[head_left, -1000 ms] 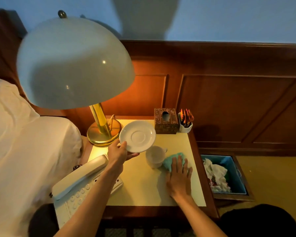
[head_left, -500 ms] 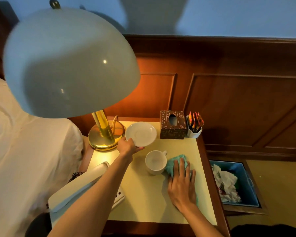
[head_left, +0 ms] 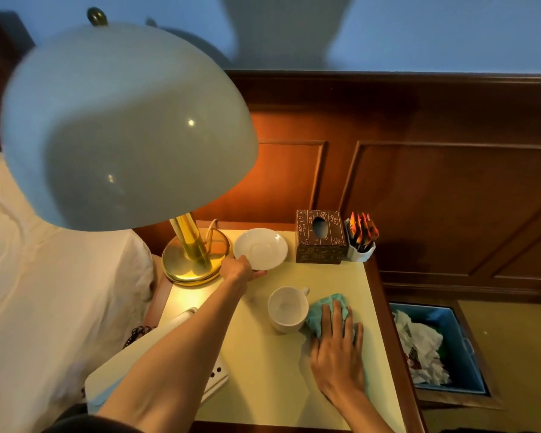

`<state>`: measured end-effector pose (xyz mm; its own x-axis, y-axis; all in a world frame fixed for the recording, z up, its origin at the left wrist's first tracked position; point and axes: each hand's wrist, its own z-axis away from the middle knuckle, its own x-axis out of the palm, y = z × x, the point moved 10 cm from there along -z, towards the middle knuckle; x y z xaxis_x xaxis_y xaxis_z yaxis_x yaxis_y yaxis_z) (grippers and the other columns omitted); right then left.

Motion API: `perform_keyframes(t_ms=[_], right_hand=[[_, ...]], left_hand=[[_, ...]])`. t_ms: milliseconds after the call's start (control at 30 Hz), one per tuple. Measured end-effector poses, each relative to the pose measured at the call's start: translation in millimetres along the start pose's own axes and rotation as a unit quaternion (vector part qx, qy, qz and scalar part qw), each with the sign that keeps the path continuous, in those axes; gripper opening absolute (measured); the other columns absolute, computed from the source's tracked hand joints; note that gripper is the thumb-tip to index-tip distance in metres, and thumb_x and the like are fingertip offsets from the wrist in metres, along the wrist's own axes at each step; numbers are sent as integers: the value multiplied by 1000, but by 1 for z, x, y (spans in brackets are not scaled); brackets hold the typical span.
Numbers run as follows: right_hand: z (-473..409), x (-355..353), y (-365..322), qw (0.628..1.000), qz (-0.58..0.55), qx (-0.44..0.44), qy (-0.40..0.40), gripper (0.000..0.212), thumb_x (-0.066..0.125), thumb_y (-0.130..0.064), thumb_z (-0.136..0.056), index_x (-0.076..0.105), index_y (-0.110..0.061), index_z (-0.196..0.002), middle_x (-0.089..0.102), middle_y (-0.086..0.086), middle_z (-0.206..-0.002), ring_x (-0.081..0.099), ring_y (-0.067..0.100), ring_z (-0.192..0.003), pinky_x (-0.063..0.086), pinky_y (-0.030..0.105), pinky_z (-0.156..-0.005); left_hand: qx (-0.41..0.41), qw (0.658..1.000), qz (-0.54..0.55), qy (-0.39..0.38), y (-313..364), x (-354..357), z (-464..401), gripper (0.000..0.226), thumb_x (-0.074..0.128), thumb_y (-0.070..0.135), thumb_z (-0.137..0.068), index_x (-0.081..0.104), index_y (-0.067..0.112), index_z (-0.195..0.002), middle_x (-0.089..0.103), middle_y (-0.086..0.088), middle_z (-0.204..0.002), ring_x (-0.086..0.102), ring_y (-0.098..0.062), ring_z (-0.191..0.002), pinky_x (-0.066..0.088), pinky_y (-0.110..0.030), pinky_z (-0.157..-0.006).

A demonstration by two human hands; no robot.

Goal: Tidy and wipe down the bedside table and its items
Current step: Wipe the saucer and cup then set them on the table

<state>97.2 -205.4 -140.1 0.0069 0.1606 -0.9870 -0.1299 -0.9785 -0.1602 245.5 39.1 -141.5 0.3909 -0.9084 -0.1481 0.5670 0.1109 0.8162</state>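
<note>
saucer (head_left: 260, 249) right of lamp (head_left: 194, 260) | tissue box (head_left: 321, 237) right of saucer | cup (head_left: 287, 309) before both

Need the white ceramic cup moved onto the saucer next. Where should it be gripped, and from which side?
Take the white ceramic cup by its small handle, which points toward the far right. Come from above the far side, since the right hand and teal cloth crowd its right side.

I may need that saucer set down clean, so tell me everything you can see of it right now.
The saucer is plain glossy white, ceramic by its look, round with a shallow centre well for a cup, and empty. It sits at the back of the bedside table, between the lamp base and the tissue box. The left hand holds its near-left rim; whether it rests flat cannot be told.
</note>
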Motion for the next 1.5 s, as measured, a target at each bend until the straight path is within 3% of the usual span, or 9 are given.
perform_keyframes(t_ms=[233, 600, 667, 767, 867, 967, 1167, 1300, 1500], right_hand=[[-1, -5, -1, 1000, -19, 4, 6, 75, -4, -47, -95, 32, -10, -150, 29, 17, -156, 29, 40, -142, 30, 59, -111], [1, -5, 1, 1000, -27, 10, 0, 73, 0, -46, -96, 36, -9, -148, 32, 18, -154, 32, 40, -140, 20, 55, -112], [1, -4, 0, 1000, -27, 8, -5, 69, 5, -45, -97, 35, -9, -148, 31, 18, -154, 33, 40, -140, 27, 56, -112], [1, -3, -1, 1000, -20, 3, -7, 65, 23, -42, -93, 34, -11, -149, 29, 17, -156, 30, 39, -142, 29, 58, -111], [2, -3, 1, 1000, -11, 6, -14, 69, 28, -44, -90, 30, -12, -151, 27, 15, -157, 29, 38, -143, 25, 56, -114], [2, -2, 1, 1000, -13, 4, -18, 68, 31, -43, -91, 29, -12, -151, 25, 14, -158, 29, 37, -142, 17, 54, -112], [-1, 2, 2, 1000, -20, 2, -22, 67, 8, -45, -97, 30, -12, -151, 25, 14, -158, 29, 38, -143, 15, 55, -111], [-1, 7, 2, 1000, -23, -5, -18, 65, 12, -44, -97, 25, -11, -152, 21, 14, -159, 26, 38, -144, 15, 56, -111], [-2, 4, 2, 1000, -17, -8, -7, 71, 1, -47, -95, 23, -12, -153, 18, 13, -160, 22, 37, -145, 14, 55, -112]], left_hand=[[-13, 994, -106, -12, 12, 10, -1, 39, 71, 14, -86, 45, 8, -114, 56, -16, -121, 65, -35, -101, 60, -44, -82], [62, 966, -251, -15, 33, 7, 16, 37, 68, 8, -85, 51, 3, -118, 57, -17, -120, 63, -32, -100, 60, -41, -82], [126, 934, -332, 28, 51, 2, 31, 35, 68, 13, -85, 57, 2, -116, 62, -16, -115, 67, -30, -88, 61, -38, -76], [302, 858, -407, 91, 93, 19, 70, 46, 70, 29, -85, 58, 11, -126, 57, -10, -127, 60, -29, -107, 53, -39, -84], [447, 765, -461, -49, 104, 91, 109, 56, 69, 28, -87, 49, 27, -140, 40, -3, -147, 43, -25, -131, 48, -41, -95], [433, 713, -534, -135, 82, 136, 114, 59, 63, 26, -92, 38, 32, -146, 19, -3, -160, 28, -30, -143, 44, -51, -103], [442, 753, -479, -92, 79, 146, 112, 41, 52, 15, -99, 51, 21, -139, 37, -10, -150, 52, -29, -126, 48, -40, -99], [450, 758, -466, -81, 77, 147, 110, 38, 55, 12, -97, 56, 20, -134, 45, -10, -141, 59, -27, -115, 54, -38, -92], [438, 772, -449, -106, 84, 142, 117, 46, 58, 16, -96, 49, 19, -141, 36, -10, -151, 46, -31, -131, 44, -41, -103]])
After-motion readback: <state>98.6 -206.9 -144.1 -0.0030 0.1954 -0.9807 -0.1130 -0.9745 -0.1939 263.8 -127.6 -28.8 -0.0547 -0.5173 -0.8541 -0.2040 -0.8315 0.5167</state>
